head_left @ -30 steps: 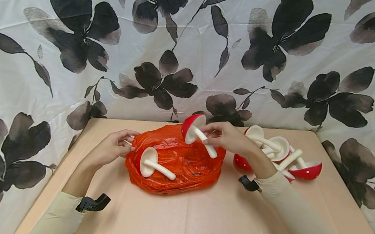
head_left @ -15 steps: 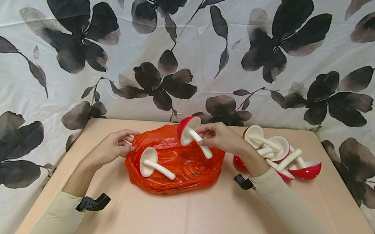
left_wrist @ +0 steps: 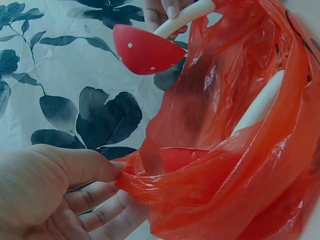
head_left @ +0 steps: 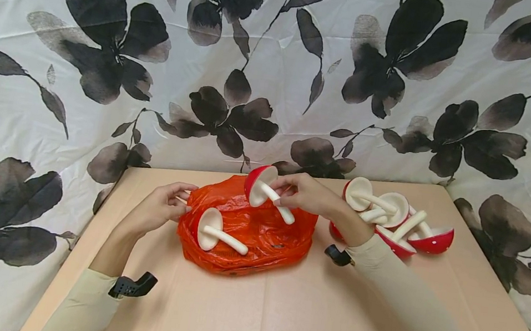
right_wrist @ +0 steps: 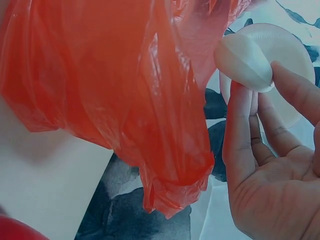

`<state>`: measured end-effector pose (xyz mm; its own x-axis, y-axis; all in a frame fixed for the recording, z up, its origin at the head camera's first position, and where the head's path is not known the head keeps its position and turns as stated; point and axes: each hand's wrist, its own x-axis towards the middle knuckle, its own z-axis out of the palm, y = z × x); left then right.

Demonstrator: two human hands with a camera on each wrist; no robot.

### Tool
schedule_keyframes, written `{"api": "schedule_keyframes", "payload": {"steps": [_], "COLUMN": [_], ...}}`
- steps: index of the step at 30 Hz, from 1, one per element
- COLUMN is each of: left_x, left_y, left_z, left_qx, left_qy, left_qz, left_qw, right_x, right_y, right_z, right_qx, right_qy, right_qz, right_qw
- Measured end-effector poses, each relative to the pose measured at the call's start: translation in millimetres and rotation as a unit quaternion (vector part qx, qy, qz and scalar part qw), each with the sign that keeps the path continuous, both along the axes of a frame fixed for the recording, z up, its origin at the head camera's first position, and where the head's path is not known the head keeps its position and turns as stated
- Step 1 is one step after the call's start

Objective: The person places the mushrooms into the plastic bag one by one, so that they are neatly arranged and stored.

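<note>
My left hand pinches the rim of a red plastic bag between thumb and fingers. The left wrist view shows the bag's mouth gaping beside that hand. One toy mushroom, with a red cap and white stem, lies in the mouth; the bag's near edge covers part of its cap. Above the bag's far right side, my right hand pinches the white stem of a second toy mushroom. This one is tilted, its white-dotted red cap toward the left and its stem slanting down right.
Several more toy mushrooms lie heaped at the back right of the light wooden table, partly behind the right forearm. A floral cloth hangs behind the table. Each wrist wears a black band.
The right hand has moved slightly left with its toy mushroom, farther over the bag. The left hand, the bag and the mushroom in it look the same.
</note>
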<state>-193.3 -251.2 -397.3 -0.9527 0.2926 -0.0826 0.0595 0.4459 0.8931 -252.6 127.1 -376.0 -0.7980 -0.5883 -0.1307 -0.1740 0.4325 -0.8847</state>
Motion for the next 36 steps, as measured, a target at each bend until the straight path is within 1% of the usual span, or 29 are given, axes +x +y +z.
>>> {"api": "schedule_keyframes", "payload": {"steps": [6,10,18,23,28,36], "left_x": [-1.3,-0.3,-0.5,0.0,0.1,-0.4], "left_y": [0.9,1.1,1.6,1.5,1.0,1.2], "left_z": [0.3,-0.3,-0.6,-0.7,-1.5,-1.2], "left_qx": [-0.003,0.001,-0.005,-0.006,-0.01,-0.012], "left_qy": [-0.003,-0.001,-0.007,-0.006,-0.004,-0.001], "left_qz": [0.003,0.003,0.003,0.003,0.006,0.007], "left_qw": [1.0,1.0,1.0,1.0,0.9999,0.9999], "right_x": [0.8,0.8,-0.4,-0.1,0.2,-1.4], "right_y": [-5.0,-8.9,-20.5,-30.3,-39.1,-53.3], "right_z": [0.9,-0.3,-9.0,-12.5,-18.0,-22.6], "right_qx": [0.006,0.012,0.009,-0.005,-0.01,0.018], "right_qy": [-0.008,-0.003,-0.007,-0.011,-0.029,-0.038], "right_qz": [0.001,0.006,0.012,0.02,0.014,-0.002], "right_qw": [0.9999,0.9999,0.9999,0.9997,0.9994,0.9991]}}
